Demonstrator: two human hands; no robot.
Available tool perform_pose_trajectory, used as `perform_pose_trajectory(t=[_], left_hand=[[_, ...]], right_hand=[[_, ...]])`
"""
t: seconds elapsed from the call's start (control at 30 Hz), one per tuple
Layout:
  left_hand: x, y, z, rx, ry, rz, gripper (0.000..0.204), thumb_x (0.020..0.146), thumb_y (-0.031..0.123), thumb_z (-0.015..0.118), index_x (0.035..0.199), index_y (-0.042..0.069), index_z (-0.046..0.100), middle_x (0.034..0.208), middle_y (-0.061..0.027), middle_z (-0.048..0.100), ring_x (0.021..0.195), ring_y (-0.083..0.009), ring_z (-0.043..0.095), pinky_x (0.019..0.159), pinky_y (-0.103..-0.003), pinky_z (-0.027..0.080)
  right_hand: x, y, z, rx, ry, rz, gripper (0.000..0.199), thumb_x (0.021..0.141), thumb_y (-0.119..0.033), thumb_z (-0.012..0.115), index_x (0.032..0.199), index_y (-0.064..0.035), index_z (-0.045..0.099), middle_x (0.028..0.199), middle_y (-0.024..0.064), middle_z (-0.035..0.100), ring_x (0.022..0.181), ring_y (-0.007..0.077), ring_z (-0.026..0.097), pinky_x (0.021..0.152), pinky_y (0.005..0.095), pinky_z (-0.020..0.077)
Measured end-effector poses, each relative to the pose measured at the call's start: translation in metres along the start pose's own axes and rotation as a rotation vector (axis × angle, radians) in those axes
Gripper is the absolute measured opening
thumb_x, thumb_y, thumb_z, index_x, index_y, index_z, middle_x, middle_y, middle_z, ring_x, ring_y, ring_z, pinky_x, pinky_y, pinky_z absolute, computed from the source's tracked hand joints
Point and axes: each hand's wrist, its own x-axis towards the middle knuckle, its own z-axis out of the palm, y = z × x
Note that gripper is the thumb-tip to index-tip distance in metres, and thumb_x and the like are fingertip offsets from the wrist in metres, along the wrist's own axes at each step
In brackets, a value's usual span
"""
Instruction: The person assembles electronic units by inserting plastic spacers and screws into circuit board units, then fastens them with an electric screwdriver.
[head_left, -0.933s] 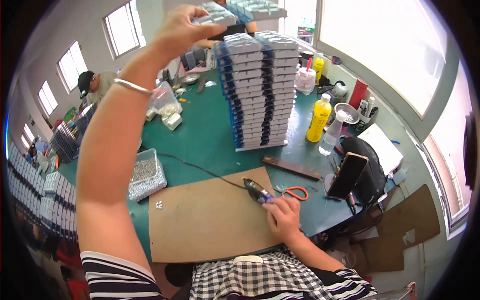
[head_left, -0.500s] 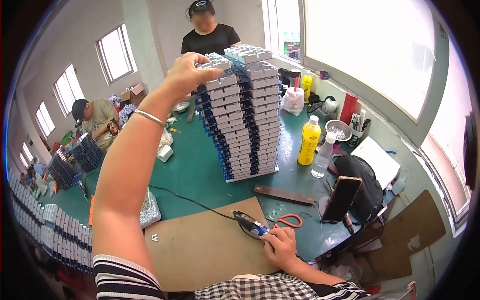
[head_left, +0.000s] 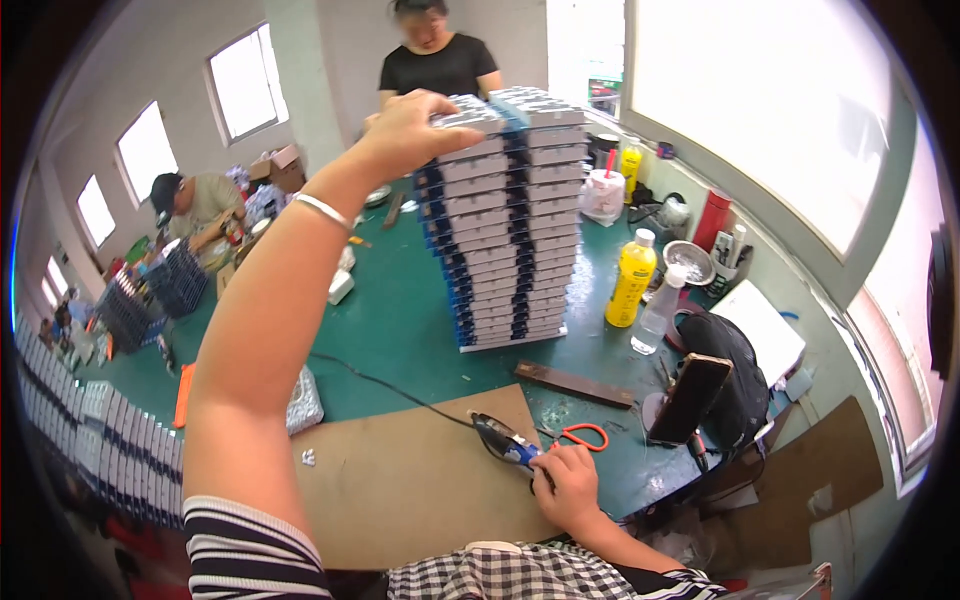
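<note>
A tall stack of grey moulded plastic parts (head_left: 480,222) in blue trays stands on the table, in two side-by-side columns. My left hand (head_left: 415,125) reaches up to its top left. The fingers bend over the top layer of grey parts (head_left: 545,108), with the thumb along the near face; the fingertips are partly hidden. At the lower right, my right hand (head_left: 568,488) is closed round the back end of a corded black-and-blue hand tool (head_left: 505,440), which lies over a brown board (head_left: 420,490). Red-handled pliers (head_left: 585,436) rest just beyond that hand.
A dark flat bar (head_left: 572,384) lies before the stack. Right of it stand a yellow bottle (head_left: 630,280), a clear bottle (head_left: 657,315) and a phone (head_left: 690,398). More stacked trays (head_left: 130,450) fill the lower left. Two people work across the room. The tool's cord (head_left: 385,387) crosses the table.
The whole view has shifted, so the stack appears farther right. The top layer, which looked askew, now lies more level with the stack under my left hand. My right hand keeps hold of the tool.
</note>
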Motion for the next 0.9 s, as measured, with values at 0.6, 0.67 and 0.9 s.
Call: perform_pose_trajectory(t=[0.6, 0.67, 0.9], left_hand=[[-0.369, 0.011, -0.165, 0.644, 0.366, -0.134, 0.043, 0.063, 0.021, 0.078, 0.104, 0.016, 0.064, 0.107, -0.0031, 0.059, 0.107, -0.0244, 0.051, 0.093, -0.041, 0.034], [-0.416, -0.005, -0.224, 0.823, 0.432, -0.343, 0.044, 0.065, 0.021, 0.078, 0.106, 0.015, 0.063, 0.107, -0.0023, 0.061, 0.099, -0.0265, 0.056, 0.088, -0.043, 0.039], [-0.486, -0.022, -0.302, 1.16, 0.3, -0.987, 0.039, 0.078, 0.042, 0.069, 0.103, 0.012, 0.066, 0.109, -0.0058, 0.061, 0.11, -0.0287, 0.05, 0.092, -0.045, 0.039]], right_hand=[[0.049, 0.05, -0.038, 0.708, -0.723, 0.78, 0.032, 0.088, -0.033, 0.067, 0.112, -0.0128, 0.06, 0.101, 0.0047, 0.067, 0.098, 0.0273, 0.056, 0.09, 0.0462, 0.0431], [0.043, 0.021, -0.041, 1.775, -0.156, 0.509, 0.054, 0.086, -0.028, 0.064, 0.129, -0.0015, 0.042, 0.088, 0.0082, 0.052, 0.067, 0.0189, 0.056, 0.066, 0.0335, 0.0509], [0.02, -0.008, 0.028, 1.948, -0.267, 0.741, 0.04, 0.092, -0.033, 0.055, 0.121, -0.0068, 0.045, 0.083, 0.0069, 0.054, 0.063, 0.0206, 0.056, 0.064, 0.036, 0.0504]])
